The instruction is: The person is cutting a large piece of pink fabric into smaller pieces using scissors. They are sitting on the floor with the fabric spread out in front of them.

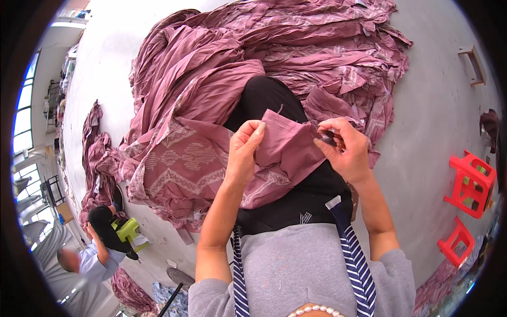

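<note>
A mauve garment piece with pale embroidered patterns (pixel 288 145) spreads across my lap and hangs over my black-clad legs. My left hand (pixel 246 150) pinches its upper left corner between thumb and fingers. At the opposite edge is my right hand (pixel 346 150), its thumb and fingers curled close together beside the cloth. Something small and dark shows between those fingers, too small to name. A short loose thread (pixel 280 109) sticks up from the top edge between both hands.
A large heap of the same mauve cloth (pixel 211 53) lies ahead on the pale floor (pixel 430 105). Two red plastic stools (pixel 470 185) stand at right, near a small wooden stool (pixel 473 64). On the left, another person (pixel 100 253) sits on a green stool (pixel 129 232) beside more mauve cloth.
</note>
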{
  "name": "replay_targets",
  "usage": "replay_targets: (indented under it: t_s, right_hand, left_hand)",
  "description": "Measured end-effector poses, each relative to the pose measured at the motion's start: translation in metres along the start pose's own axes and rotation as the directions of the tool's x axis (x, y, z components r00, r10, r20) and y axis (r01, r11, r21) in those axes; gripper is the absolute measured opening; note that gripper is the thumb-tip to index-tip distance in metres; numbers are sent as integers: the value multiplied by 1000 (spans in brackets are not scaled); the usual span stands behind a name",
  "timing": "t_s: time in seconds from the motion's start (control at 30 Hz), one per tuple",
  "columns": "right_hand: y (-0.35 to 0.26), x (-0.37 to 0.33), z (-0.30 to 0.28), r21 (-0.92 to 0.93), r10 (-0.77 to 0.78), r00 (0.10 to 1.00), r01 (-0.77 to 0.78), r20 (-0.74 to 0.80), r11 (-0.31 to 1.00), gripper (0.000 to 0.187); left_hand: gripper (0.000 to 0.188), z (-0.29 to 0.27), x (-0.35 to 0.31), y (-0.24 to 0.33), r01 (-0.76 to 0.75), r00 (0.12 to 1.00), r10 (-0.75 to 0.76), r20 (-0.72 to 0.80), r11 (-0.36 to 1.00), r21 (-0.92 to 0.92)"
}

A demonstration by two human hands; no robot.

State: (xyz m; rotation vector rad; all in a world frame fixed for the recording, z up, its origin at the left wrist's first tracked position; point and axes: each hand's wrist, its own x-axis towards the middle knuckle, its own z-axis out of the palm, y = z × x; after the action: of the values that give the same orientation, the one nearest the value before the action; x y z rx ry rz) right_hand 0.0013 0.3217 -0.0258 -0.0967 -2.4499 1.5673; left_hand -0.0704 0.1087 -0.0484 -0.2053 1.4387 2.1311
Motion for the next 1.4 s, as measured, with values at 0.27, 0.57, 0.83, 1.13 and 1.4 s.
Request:
replay_targets:
  t_s: [0.27,0.57,0.83,1.13,1.4]
  right_hand:
    - [-19,18,28,-154,-68,997,64,-25,986,34]
    - [2,38,30,357,207,963,-258,175,898,14]
    - [-8,20,13,215,54,993,-77,108,974,17]
    - [8,7,4,387,157,981,-191,118,902,17]
    - [-13,4,6,-83,-27,997,21,-75,996,33]
  left_hand:
    - [5,11,-6,2,-58,997,62,38,994,-89]
    - [4,14,-8,0,-50,997,48,53,998,28]
    - [7,12,-1,2,7,996,-23,-92,986,-169]
    - [5,10,2,-1,58,988,-94,-125,964,-260]
    - [3,4,2,-5,28,994,-56,-90,957,-287]
